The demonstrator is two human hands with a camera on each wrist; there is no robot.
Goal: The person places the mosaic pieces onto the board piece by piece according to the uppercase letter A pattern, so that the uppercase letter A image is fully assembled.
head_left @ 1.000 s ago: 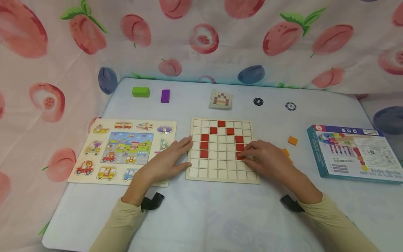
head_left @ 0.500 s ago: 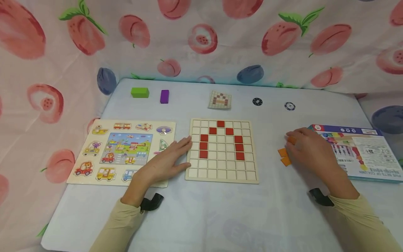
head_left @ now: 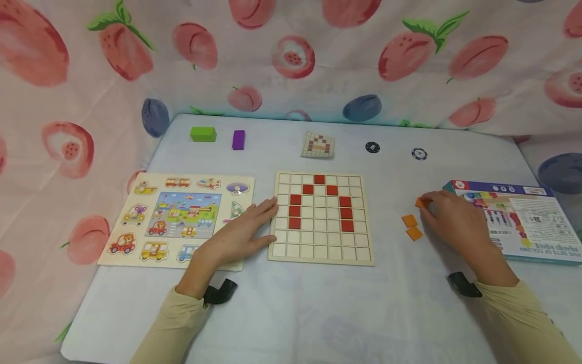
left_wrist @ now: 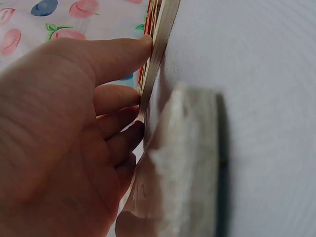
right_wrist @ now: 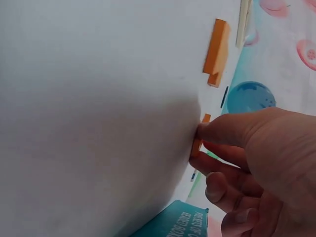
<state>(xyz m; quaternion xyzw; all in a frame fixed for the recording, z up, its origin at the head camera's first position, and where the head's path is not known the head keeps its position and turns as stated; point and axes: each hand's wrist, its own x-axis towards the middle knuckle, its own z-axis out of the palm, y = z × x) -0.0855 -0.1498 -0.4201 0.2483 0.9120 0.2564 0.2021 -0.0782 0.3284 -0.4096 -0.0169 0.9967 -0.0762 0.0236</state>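
A wooden grid board [head_left: 313, 246] lies mid-table with several red square tiles [head_left: 347, 213] set in its cells. My left hand [head_left: 241, 230] rests at the board's left edge, its fingers extended and fingertips touching the rim; the left wrist view shows thumb and fingers against that edge [left_wrist: 163, 44]. Off to the right, my right hand [head_left: 454, 222] pinches an orange square tile [right_wrist: 198, 140] between thumb and finger at the tabletop. Two more orange tiles [head_left: 411, 227] lie just left of that hand. A small pattern card [head_left: 318, 145] lies behind the board.
A picture puzzle board [head_left: 123, 258] lies left, partly under my left forearm. A boxed game [head_left: 527, 222] sits right, close behind my right hand. Along the back are a green block [head_left: 203, 134], a purple block [head_left: 238, 140], a black chip [head_left: 373, 147] and another chip [head_left: 419, 153].
My right hand has left the red tile at the board's right side, moved right to the orange tiles and taken hold of one. My left hand has stayed at the board's edge.
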